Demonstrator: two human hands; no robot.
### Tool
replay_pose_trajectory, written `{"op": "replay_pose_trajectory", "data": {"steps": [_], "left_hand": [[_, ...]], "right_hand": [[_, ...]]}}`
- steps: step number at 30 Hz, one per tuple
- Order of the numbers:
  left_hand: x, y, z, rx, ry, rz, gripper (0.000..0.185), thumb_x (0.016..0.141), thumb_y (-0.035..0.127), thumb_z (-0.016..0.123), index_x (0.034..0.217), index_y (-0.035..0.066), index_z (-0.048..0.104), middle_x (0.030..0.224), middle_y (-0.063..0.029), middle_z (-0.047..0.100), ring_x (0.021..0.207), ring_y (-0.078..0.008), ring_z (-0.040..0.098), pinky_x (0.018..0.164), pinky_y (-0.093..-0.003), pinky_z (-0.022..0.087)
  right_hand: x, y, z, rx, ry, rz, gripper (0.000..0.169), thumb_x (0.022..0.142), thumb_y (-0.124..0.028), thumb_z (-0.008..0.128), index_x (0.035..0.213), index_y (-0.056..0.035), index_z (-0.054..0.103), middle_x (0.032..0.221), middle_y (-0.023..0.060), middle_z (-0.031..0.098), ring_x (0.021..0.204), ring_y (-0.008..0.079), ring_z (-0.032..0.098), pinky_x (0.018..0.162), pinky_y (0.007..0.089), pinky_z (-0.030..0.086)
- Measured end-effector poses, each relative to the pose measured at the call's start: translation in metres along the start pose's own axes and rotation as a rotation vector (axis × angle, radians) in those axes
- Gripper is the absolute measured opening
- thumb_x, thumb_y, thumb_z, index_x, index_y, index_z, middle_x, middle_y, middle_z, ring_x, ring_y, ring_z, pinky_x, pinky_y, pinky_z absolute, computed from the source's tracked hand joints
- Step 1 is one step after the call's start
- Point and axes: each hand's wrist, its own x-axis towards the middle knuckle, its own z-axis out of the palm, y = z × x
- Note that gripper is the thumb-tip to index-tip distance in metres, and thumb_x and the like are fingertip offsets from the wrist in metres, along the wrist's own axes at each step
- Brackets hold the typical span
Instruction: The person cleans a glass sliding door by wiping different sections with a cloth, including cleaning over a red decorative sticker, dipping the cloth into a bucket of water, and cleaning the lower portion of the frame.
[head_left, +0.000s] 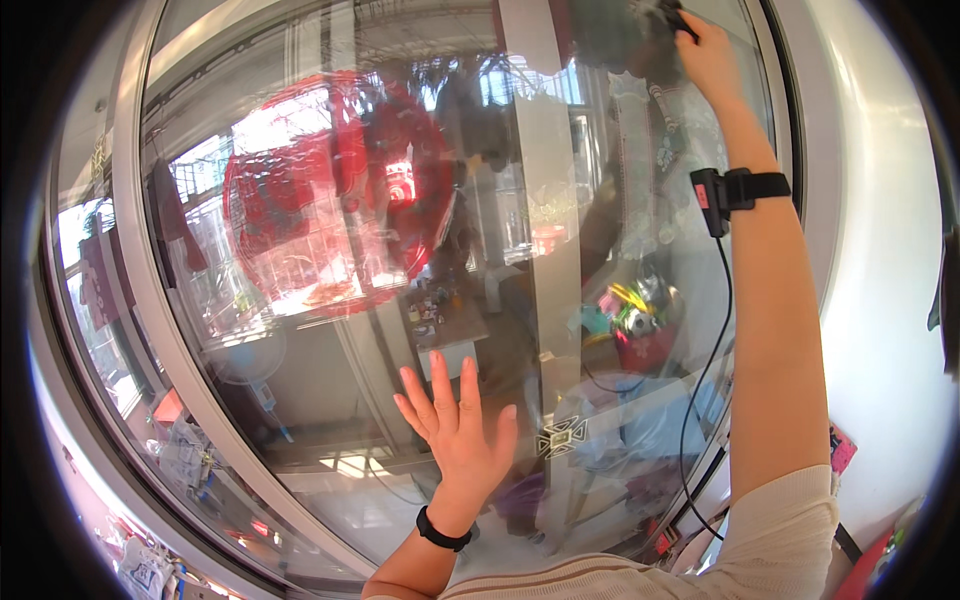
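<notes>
A large glass pane (450, 330) in a pale frame stands before me, full of reflections. High at the upper right, my right hand (705, 49) grips a black handle (679, 21); the tool's head is dark and hard to make out against the glass. My left hand (465, 439) is low in the middle, fingers spread, palm towards the pane and holding nothing; whether it touches the glass I cannot tell. A red round decoration (337, 195) shows on or through the pane at the upper left.
Left of the pane runs a pale upright frame bar (161, 315). A black cable (701, 375) hangs from the device (720, 199) strapped to my right wrist. Bags and small items (146, 566) lie at the lower left. A white wall (885, 300) curves along the right.
</notes>
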Motion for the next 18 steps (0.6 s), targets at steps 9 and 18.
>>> {"op": "replay_pose_trajectory", "data": {"steps": [9,18], "left_hand": [[-0.001,-0.002,0.008,0.13,0.082,-0.059,0.069,0.079,0.027,0.068,0.14,0.006,0.044,0.152,-0.0216,0.026,0.141,-0.0497,0.013,0.11,-0.0632,0.006],[-0.001,0.007,0.006,0.027,-0.015,0.0,0.069,0.082,0.033,0.067,0.143,0.011,0.043,0.154,-0.0192,0.025,0.141,-0.0481,0.014,0.109,-0.0605,0.009]], "right_hand": [[-0.122,0.143,-0.041,-0.098,-0.208,0.619,0.041,0.084,-0.021,0.053,0.124,-0.0143,0.062,0.086,0.0179,0.068,0.077,0.0298,0.066,0.074,0.0387,0.05],[-0.045,0.126,-0.011,0.238,-0.349,0.574,0.051,0.083,-0.012,0.049,0.134,-0.0126,0.055,0.108,0.0091,0.068,0.091,0.0186,0.062,0.079,0.0273,0.046]]}}
